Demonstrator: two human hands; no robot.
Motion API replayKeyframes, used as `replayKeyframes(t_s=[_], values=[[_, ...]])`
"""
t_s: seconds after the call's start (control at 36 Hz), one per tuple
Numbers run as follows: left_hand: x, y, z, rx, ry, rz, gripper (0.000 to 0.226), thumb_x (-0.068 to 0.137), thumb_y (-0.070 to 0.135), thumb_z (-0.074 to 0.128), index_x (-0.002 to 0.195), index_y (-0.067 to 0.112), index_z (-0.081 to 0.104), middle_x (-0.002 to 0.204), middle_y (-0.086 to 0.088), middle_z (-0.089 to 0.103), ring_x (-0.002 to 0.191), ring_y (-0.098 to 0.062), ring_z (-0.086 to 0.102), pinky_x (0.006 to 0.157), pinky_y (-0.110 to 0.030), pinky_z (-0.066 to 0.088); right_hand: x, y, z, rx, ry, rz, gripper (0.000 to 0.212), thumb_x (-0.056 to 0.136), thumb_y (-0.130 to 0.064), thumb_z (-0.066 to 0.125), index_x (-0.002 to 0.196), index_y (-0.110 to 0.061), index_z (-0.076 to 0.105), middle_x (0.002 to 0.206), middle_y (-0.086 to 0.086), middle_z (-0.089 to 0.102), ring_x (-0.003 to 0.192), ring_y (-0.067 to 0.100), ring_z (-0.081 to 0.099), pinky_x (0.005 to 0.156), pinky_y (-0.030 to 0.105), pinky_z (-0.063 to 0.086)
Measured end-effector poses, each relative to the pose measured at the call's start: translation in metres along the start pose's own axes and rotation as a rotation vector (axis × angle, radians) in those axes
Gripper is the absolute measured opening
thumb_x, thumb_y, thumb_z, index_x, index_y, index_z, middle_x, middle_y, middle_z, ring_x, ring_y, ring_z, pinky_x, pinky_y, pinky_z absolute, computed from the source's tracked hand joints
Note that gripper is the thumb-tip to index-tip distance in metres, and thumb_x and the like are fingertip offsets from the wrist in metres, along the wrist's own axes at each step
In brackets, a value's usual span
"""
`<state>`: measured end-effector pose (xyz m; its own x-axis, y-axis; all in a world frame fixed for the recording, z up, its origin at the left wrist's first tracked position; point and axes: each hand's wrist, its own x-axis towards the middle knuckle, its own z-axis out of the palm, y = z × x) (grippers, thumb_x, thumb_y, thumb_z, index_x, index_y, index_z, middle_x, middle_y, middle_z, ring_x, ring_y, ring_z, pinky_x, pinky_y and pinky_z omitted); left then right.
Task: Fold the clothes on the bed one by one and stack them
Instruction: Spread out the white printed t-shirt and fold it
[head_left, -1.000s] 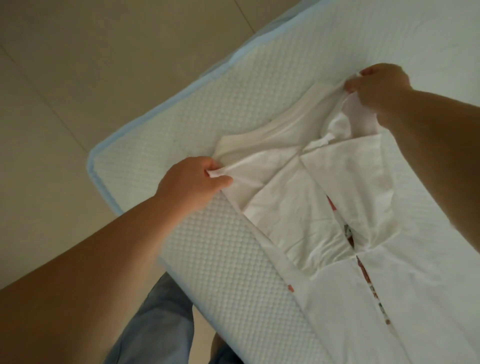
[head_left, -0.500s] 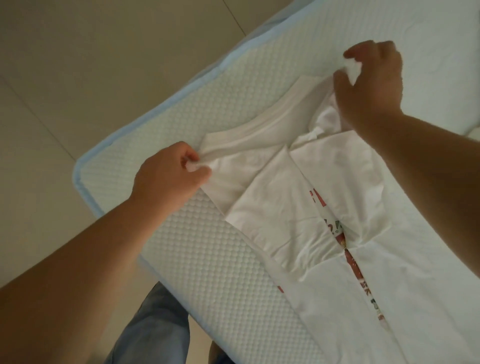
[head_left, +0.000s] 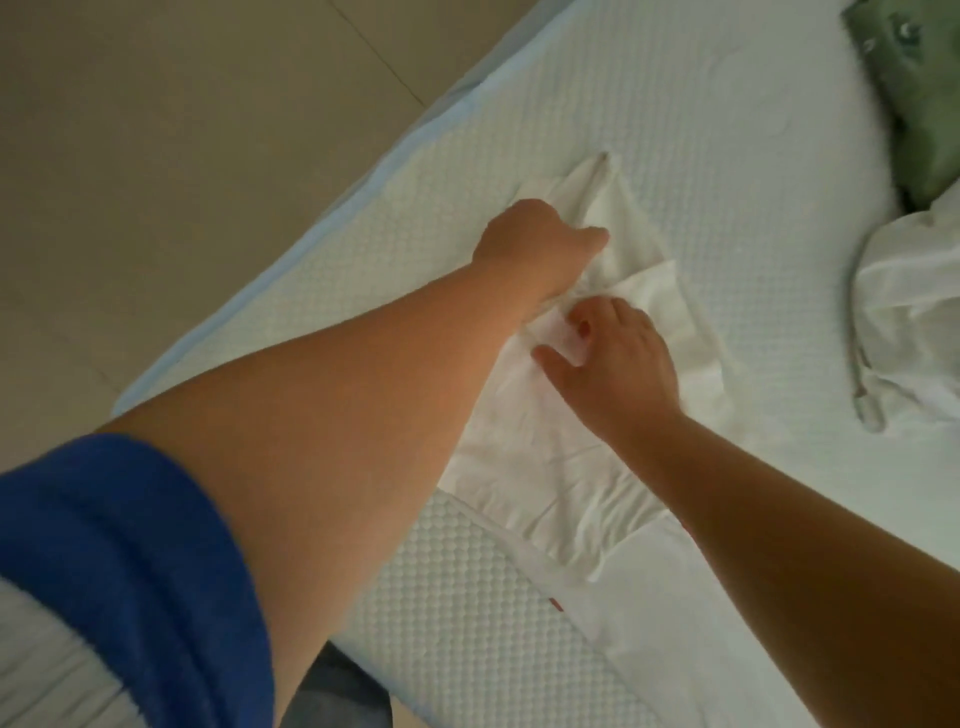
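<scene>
A white T-shirt (head_left: 566, 467) lies spread on the bed (head_left: 727, 171), near the corner closest to the person, its lower part running off toward the bottom right. It is partly folded: flaps of cloth overlap across the middle, and a small streak of red print (head_left: 556, 604) peeks out along one edge. The top of the shirt comes to a narrow creased point (head_left: 597, 166) aimed away from the person.

Both hands are down on the shirt's upper part. The left hand (head_left: 540, 239) reaches out along a long bare forearm and sits knuckles-up on the cloth, its fingers curled under and tucked into the fabric, so it looks to be gripping a fold there, though the fingertips themselves are hidden beneath the hand. The right hand (head_left: 618, 358) comes in from the right, just below the left wrist. Its thumb is stretched out to the side and its fingers bend down onto a bunched ridge of cloth, pinching or pressing it; I cannot tell which for certain.

A blue sleeve (head_left: 130, 545) covers the left upper arm in the near corner. Over on the far right of the bed sits a crumpled white garment (head_left: 914, 322) with a pale cord-like trim, well apart from the shirt, and beyond it a green patterned cloth (head_left: 919, 98) at the top edge. Beige floor tiles (head_left: 182, 156) show to the left of the mattress.
</scene>
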<state>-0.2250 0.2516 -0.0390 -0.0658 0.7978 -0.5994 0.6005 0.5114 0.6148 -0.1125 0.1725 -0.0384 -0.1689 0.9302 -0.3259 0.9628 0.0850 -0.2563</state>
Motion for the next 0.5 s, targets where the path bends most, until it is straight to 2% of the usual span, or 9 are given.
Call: replayKeyframes(t_s=[0.08,0.17,0.22,0.25,0.31,0.33,0.42,0.47,0.5], values=[[0.012,0.015,0.005,0.064,0.015,0.046,0.038,0.079,0.052,0.063,0.069,0.018,0.049,0.064,0.009,0.047,0.056,-0.006,0.044,0.046,-0.02,0.026,0.003,-0.005,0.004,0.07,0.096,0.064,0.027,0.087,-0.04,0.055,0.103,-0.018,0.058,0.104,0.0,0.06,0.097,0.022,0.054,0.084,0.035,0.041],[0.021,0.025,0.005,0.111,-0.02,0.074,0.018,0.086,0.032,0.059,0.087,0.014,0.058,0.07,0.006,0.05,0.065,-0.011,0.051,0.045,-0.019,0.028,0.001,-0.007,0.002,0.059,0.138,0.079,0.019,0.089,-0.03,0.048,0.099,-0.019,0.06,0.097,-0.002,0.06,0.093,0.021,0.053,0.08,0.033,0.034],[0.026,0.024,0.003,-0.045,-0.047,-0.006,0.015,0.088,0.019,0.054,0.093,0.008,0.061,0.079,-0.001,0.058,0.069,-0.014,0.056,0.048,-0.02,0.038,-0.003,-0.008,-0.002,0.095,0.187,0.032,0.017,0.087,-0.025,0.05,0.095,-0.015,0.062,0.09,0.0,0.06,0.087,0.022,0.053,0.077,0.032,0.032],[0.026,0.022,0.0,-0.185,-0.075,-0.077,0.015,0.088,0.016,0.053,0.095,0.005,0.062,0.085,-0.005,0.062,0.075,-0.018,0.06,0.054,-0.023,0.047,-0.006,-0.008,-0.004,0.138,0.215,-0.004,0.016,0.085,-0.022,0.053,0.093,-0.013,0.063,0.087,0.003,0.059,0.083,0.024,0.052,0.075,0.033,0.033],[0.024,0.016,-0.007,-0.464,-0.139,-0.205,0.01,0.091,0.013,0.054,0.088,0.006,0.06,0.09,-0.008,0.065,0.082,-0.022,0.063,0.07,-0.031,0.054,-0.013,-0.011,-0.008,0.226,0.262,-0.072,0.013,0.08,-0.016,0.057,0.085,-0.007,0.064,0.083,0.007,0.059,0.077,0.026,0.051,0.07,0.032,0.036],[0.023,0.014,-0.009,-0.551,-0.178,-0.238,0.011,0.092,0.013,0.054,0.085,0.007,0.059,0.091,-0.008,0.065,0.082,-0.022,0.064,0.073,-0.033,0.055,-0.017,-0.012,-0.007,0.246,0.275,-0.092,0.011,0.078,-0.014,0.059,0.083,-0.005,0.063,0.084,0.009,0.059,0.076,0.026,0.05,0.068,0.031,0.038],[0.025,0.01,-0.012,-0.575,-0.218,-0.242,0.014,0.094,0.017,0.052,0.089,0.007,0.06,0.087,-0.008,0.067,0.074,-0.02,0.065,0.062,-0.031,0.057,-0.02,-0.013,0.002,0.241,0.215,-0.087,0.01,0.079,-0.011,0.064,0.086,-0.004,0.064,0.102,0.014,0.06,0.094,0.032,0.054,0.078,0.032,0.041],[0.028,0.013,-0.012,-0.412,-0.151,-0.171,0.014,0.092,0.016,0.052,0.091,0.006,0.062,0.087,-0.008,0.067,0.077,-0.022,0.065,0.062,-0.03,0.057,-0.018,-0.011,0.009,0.239,0.126,-0.059,0.014,0.083,-0.015,0.063,0.093,-0.005,0.064,0.121,0.015,0.056,0.117,0.033,0.048,0.095,0.037,0.038],[0.03,0.013,-0.012,-0.235,-0.097,-0.098,0.016,0.09,0.015,0.051,0.093,0.005,0.063,0.089,-0.008,0.066,0.082,-0.023,0.065,0.066,-0.031,0.056,-0.017,-0.011,0.011,0.235,0.092,-0.055,0.016,0.085,-0.016,0.061,0.096,-0.005,0.064,0.127,0.014,0.053,0.125,0.032,0.042,0.101,0.038,0.034]])
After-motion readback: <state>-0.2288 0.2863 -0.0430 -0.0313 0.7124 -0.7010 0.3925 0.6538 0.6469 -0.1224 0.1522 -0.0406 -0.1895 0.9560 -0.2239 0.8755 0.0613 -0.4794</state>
